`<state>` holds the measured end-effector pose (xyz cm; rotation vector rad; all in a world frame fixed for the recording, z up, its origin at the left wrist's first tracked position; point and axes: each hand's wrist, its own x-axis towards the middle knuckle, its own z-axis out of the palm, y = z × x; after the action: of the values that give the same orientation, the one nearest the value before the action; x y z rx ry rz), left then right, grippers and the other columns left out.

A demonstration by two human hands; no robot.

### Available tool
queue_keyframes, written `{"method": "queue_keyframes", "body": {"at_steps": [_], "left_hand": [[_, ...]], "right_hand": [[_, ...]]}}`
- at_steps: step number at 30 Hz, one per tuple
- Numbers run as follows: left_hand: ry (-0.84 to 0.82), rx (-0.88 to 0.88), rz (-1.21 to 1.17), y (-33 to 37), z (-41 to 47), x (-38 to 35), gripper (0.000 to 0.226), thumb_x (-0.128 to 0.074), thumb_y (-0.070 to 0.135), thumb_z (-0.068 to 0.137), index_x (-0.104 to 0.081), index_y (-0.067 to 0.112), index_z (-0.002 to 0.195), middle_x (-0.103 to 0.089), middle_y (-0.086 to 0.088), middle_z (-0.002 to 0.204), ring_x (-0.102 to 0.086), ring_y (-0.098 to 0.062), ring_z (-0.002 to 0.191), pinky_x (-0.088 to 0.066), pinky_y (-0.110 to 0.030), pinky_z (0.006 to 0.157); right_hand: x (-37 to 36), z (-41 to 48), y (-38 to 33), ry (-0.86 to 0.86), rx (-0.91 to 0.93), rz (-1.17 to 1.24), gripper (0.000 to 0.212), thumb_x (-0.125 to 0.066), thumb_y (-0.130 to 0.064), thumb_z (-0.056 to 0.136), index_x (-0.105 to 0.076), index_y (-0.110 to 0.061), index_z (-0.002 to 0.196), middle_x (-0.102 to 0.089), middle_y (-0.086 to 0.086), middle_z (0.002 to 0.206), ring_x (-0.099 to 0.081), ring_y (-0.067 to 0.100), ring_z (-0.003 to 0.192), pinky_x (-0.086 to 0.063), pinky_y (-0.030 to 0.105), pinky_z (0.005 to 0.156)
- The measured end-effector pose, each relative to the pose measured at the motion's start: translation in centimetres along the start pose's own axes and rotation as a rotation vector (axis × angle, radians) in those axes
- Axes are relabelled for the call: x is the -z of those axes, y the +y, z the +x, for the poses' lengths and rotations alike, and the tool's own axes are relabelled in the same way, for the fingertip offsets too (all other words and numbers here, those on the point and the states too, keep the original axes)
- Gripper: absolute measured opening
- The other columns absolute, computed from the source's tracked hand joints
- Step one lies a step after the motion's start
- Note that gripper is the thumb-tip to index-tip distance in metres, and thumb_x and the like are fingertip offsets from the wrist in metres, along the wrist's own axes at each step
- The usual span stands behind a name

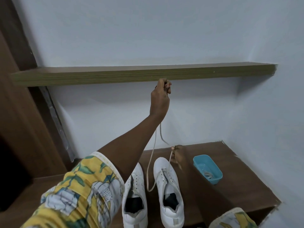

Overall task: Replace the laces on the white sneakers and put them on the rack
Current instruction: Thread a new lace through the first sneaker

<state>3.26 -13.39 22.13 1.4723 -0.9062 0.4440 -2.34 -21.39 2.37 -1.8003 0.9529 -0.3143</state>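
Note:
Two white sneakers stand side by side, toes away from me, on a brown wooden surface [243, 175]: the left sneaker [135, 195] and the right sneaker [169, 191]. A pale lace [152, 160] rises in a long loop from the right sneaker's eyelets. My left hand [160, 97] is raised high under the shelf and grips the lace's upper end. My right hand [176, 154], just beyond the right sneaker's toe, pinches the lace lower down.
A greenish wooden shelf [115, 75] runs along the pale blue wall above. A blue plastic tub [207, 168] holding a coiled lace sits to the right of the sneakers. A dark wooden door frame stands at the left.

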Motion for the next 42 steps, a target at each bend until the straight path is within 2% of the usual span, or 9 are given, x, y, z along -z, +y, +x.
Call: {"method": "queue_keyframes", "body": {"at_steps": [3,9,17,20,23,26,34,39,42], "left_hand": [[0.000,-0.006,-0.012,0.8,0.9,0.2,0.037,-0.022,-0.017,0.078,-0.041,0.013,0.086,-0.041,0.007,0.071,-0.038,-0.014,0.069,-0.031,-0.021,0.062],[0.005,-0.071,-0.049,4.5,3.7,0.0,0.036,-0.027,-0.015,0.081,-0.042,0.016,0.088,-0.041,0.010,0.071,-0.038,-0.008,0.064,-0.031,-0.014,0.058],[0.074,-0.190,-0.055,9.1,7.9,-0.5,0.038,-0.026,-0.014,0.084,-0.041,0.020,0.089,-0.040,0.010,0.066,-0.036,-0.010,0.062,-0.028,-0.015,0.055],[0.077,-0.212,-0.056,10.5,9.1,-0.1,0.039,-0.025,-0.014,0.082,-0.041,0.020,0.089,-0.040,0.008,0.067,-0.036,-0.010,0.063,-0.027,-0.015,0.055],[0.064,-0.127,-0.149,11.1,9.7,-0.1,0.033,-0.027,-0.013,0.084,-0.045,0.015,0.088,-0.043,0.005,0.068,-0.040,-0.013,0.063,-0.032,-0.021,0.059],[0.002,0.078,-0.369,11.5,10.0,0.1,0.025,-0.034,-0.008,0.090,-0.050,0.009,0.081,-0.050,-0.007,0.071,-0.050,-0.007,0.054,-0.039,-0.017,0.050],[-0.071,0.208,-0.213,10.6,10.8,2.2,0.022,-0.041,-0.001,0.093,-0.057,0.009,0.082,-0.064,-0.006,0.072,-0.060,-0.011,0.061,-0.047,-0.020,0.059],[0.044,0.227,-0.328,11.7,11.6,3.6,0.027,-0.040,0.001,0.095,-0.055,0.015,0.078,-0.061,-0.005,0.066,-0.058,-0.015,0.058,-0.051,-0.028,0.064],[0.104,0.172,-0.358,13.4,12.4,4.7,0.027,-0.040,0.000,0.096,-0.056,0.014,0.080,-0.061,-0.006,0.069,-0.059,-0.015,0.060,-0.054,-0.027,0.067]], "right_hand": [[0.6,-0.1,0.0,-0.011,0.018,-0.011,0.018,-0.058,-0.015,0.090,-0.063,-0.006,0.076,-0.060,0.011,0.068,-0.060,0.025,0.068,-0.057,0.050,0.079],[2.0,-2.4,-2.2,-0.065,0.111,-0.479,0.023,-0.070,-0.025,0.084,-0.065,-0.003,0.090,-0.068,0.008,0.081,-0.065,0.018,0.071,-0.054,0.029,0.071],[4.9,-3.6,-9.1,-0.011,0.188,-0.422,0.042,-0.071,-0.040,0.081,-0.045,-0.009,0.070,-0.046,0.002,0.064,-0.043,0.009,0.054,-0.030,0.015,0.050],[5.3,-4.3,-10.2,-0.067,0.211,-0.441,0.055,-0.071,-0.044,0.080,-0.050,-0.003,0.111,-0.059,0.010,0.103,-0.059,0.019,0.091,-0.044,0.021,0.071],[5.4,-5.0,-11.0,-0.090,0.292,-0.450,0.074,-0.065,-0.046,0.084,-0.037,-0.001,0.135,-0.048,0.015,0.136,-0.049,0.028,0.122,-0.042,0.031,0.095],[5.9,-5.6,-12.6,-0.085,0.384,-0.375,0.063,-0.060,-0.046,0.088,-0.044,-0.001,0.130,-0.053,0.014,0.129,-0.052,0.028,0.117,-0.042,0.033,0.095],[9.0,-8.4,-21.6,-0.130,0.485,0.141,0.019,-0.058,-0.019,0.093,-0.063,-0.003,0.102,-0.066,0.013,0.097,-0.060,0.021,0.085,-0.049,0.025,0.061],[11.3,-9.5,-26.3,-0.026,0.500,0.071,0.017,-0.051,-0.010,0.096,-0.063,0.001,0.101,-0.065,0.012,0.081,-0.059,0.013,0.059,-0.047,0.021,0.047],[12.7,-9.8,-28.5,0.112,0.595,-0.177,0.016,-0.059,-0.013,0.093,-0.068,-0.001,0.097,-0.064,0.004,0.074,-0.057,0.012,0.062,-0.048,0.022,0.053]]}}
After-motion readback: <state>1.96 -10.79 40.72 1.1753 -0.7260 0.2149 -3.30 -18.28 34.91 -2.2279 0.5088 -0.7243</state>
